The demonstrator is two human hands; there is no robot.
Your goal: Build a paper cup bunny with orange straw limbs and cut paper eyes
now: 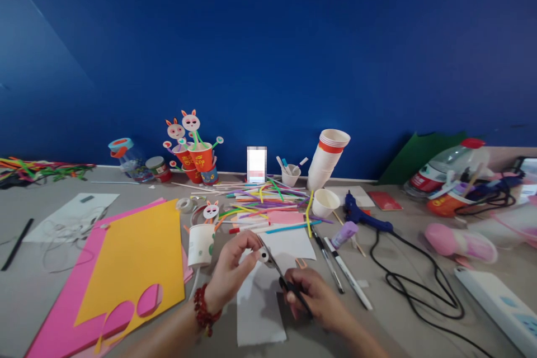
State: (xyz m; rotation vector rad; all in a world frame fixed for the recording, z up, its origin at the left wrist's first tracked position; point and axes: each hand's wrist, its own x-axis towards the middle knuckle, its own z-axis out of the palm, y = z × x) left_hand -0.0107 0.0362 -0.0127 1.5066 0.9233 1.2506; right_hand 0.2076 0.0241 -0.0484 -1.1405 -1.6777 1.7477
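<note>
My left hand (230,269), with a red bead bracelet at the wrist, pinches a small white paper disc (263,255) with a dark spot on it. In my right hand (314,293) is a pair of scissors (298,294) with black handles. The blades point up and left, right beside the disc; whether they touch its edge I cannot tell. Beneath both hands lies white paper (258,313). Left of my left hand stands a white paper cup (201,249) with a small rabbit face (211,211) above it.
Yellow card (138,251) with round cut-outs lies on pink card at left. Coloured straws (260,201) cover the middle back. At right are a blue glue gun (364,218) with its black cord, pens (348,274), a glue stick (344,234) and stacked paper cups (327,162).
</note>
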